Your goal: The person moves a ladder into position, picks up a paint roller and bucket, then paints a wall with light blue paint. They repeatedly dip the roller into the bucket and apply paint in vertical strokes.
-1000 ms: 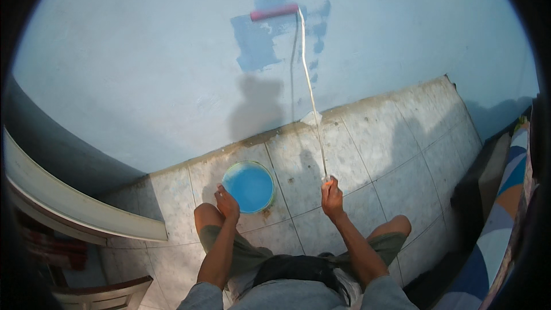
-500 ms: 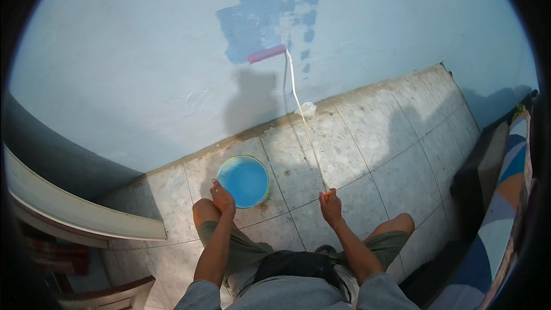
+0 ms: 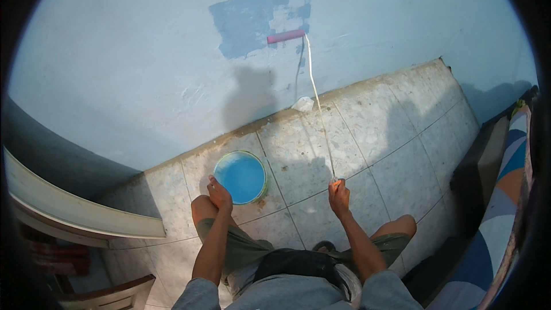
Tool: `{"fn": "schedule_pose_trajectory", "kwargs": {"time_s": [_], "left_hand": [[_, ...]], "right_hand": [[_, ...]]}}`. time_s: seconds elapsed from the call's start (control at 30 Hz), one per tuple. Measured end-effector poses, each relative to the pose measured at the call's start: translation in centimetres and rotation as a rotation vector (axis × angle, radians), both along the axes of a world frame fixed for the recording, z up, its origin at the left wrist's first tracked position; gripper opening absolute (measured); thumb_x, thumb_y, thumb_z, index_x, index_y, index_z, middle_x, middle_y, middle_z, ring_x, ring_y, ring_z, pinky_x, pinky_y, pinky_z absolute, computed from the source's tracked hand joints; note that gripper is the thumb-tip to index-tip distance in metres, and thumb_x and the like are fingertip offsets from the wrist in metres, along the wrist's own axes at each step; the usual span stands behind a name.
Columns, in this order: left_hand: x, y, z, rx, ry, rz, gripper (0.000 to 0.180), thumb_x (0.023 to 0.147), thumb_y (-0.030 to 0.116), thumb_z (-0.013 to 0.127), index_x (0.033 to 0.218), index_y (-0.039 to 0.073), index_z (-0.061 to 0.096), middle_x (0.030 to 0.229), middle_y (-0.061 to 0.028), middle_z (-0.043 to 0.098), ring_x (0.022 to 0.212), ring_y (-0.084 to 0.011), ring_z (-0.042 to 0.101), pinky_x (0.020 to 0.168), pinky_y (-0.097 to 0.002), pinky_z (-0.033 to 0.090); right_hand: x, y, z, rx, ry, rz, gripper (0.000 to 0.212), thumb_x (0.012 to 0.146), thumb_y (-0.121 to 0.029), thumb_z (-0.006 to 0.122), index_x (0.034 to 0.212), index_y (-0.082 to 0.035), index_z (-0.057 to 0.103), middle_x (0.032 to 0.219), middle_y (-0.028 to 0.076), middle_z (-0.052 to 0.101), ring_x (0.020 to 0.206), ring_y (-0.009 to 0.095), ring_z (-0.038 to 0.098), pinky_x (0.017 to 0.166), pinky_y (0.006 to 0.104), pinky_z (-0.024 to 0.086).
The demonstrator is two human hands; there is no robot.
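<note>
In my right hand I grip the orange handle of a long-framed paint roller, its fingers wrapped round it. The thin pale rod runs up and forward to the pink-purple roller sleeve, which lies against the light blue wall at the edge of a darker blue painted patch. My left hand is by the near left rim of a round bucket with blue paint in it. Its fingers look partly bent; whether they touch the rim is hidden.
Stained pale floor tiles meet the wall along a slanting edge, where a whitish scrap lies. A cream panel edge curves along the left, above a wooden piece. On the right stands something covered in multicoloured patterned cloth.
The roller sleeve has moved right and slightly up along the wall. My right hand has shifted up and a little right with the handle. My left hand stays by the bucket.
</note>
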State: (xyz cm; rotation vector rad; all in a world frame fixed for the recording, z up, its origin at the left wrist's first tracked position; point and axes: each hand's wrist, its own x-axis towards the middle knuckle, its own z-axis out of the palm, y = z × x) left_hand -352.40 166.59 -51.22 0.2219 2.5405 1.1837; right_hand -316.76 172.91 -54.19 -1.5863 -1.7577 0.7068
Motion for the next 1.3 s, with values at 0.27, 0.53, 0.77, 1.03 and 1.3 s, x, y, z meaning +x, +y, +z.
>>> {"fn": "schedule_pose_trajectory", "kwargs": {"time_s": [0.27, 0.53, 0.77, 1.03, 1.3], "left_hand": [[0.0, 0.0, -0.2, -0.007, 0.005, -0.001, 0.070, 0.088, 0.057, 0.027, 0.113, -0.004, 0.049, 0.105, -0.0264, 0.056, 0.099, -0.0394, 0.052, 0.086, -0.0436, 0.039], [0.0, -0.3, 0.0, 0.000, 0.015, -0.048, 0.068, 0.089, 0.055, 0.027, 0.113, -0.004, 0.050, 0.107, -0.0257, 0.055, 0.100, -0.0390, 0.051, 0.087, -0.0429, 0.038], [0.0, 0.3, 0.2, -0.021, -0.031, 0.006, 0.067, 0.089, 0.054, 0.027, 0.115, -0.003, 0.050, 0.106, -0.0251, 0.055, 0.100, -0.0384, 0.052, 0.087, -0.0421, 0.038], [0.1, 0.2, 0.3, -0.044, -0.009, -0.018, 0.067, 0.089, 0.054, 0.027, 0.111, -0.005, 0.051, 0.103, -0.0256, 0.056, 0.098, -0.0390, 0.052, 0.086, -0.0433, 0.038], [0.1, 0.3, 0.3, -0.062, 0.020, -0.036, 0.069, 0.089, 0.055, 0.027, 0.113, -0.005, 0.050, 0.106, -0.0262, 0.055, 0.099, -0.0393, 0.052, 0.087, -0.0430, 0.038]], "right_hand": [[-1.1, 3.7, 1.9, -0.050, 0.006, -0.063, 0.029, 0.086, -0.024, 0.055, 0.091, 0.001, 0.041, 0.061, 0.020, 0.055, 0.057, 0.038, 0.058, 0.050, 0.0421, 0.044], [0.7, 2.6, 0.7, 0.041, -0.043, -0.033, 0.026, 0.087, -0.020, 0.053, 0.090, 0.003, 0.042, 0.058, 0.019, 0.053, 0.051, 0.034, 0.056, 0.046, 0.0386, 0.041], [1.3, 3.7, 0.2, 0.034, -0.075, -0.061, 0.026, 0.086, -0.020, 0.055, 0.088, 0.003, 0.043, 0.059, 0.020, 0.054, 0.052, 0.034, 0.056, 0.046, 0.0388, 0.042], [-1.0, 5.2, 3.1, 0.037, 0.052, -0.058, 0.031, 0.085, -0.024, 0.056, 0.093, 0.002, 0.043, 0.064, 0.023, 0.056, 0.059, 0.039, 0.058, 0.051, 0.0432, 0.045], [-0.7, 2.2, -0.7, -0.099, -0.016, -0.054, 0.028, 0.084, -0.025, 0.056, 0.089, 0.000, 0.044, 0.063, 0.020, 0.056, 0.061, 0.039, 0.058, 0.051, 0.0425, 0.045]]}}
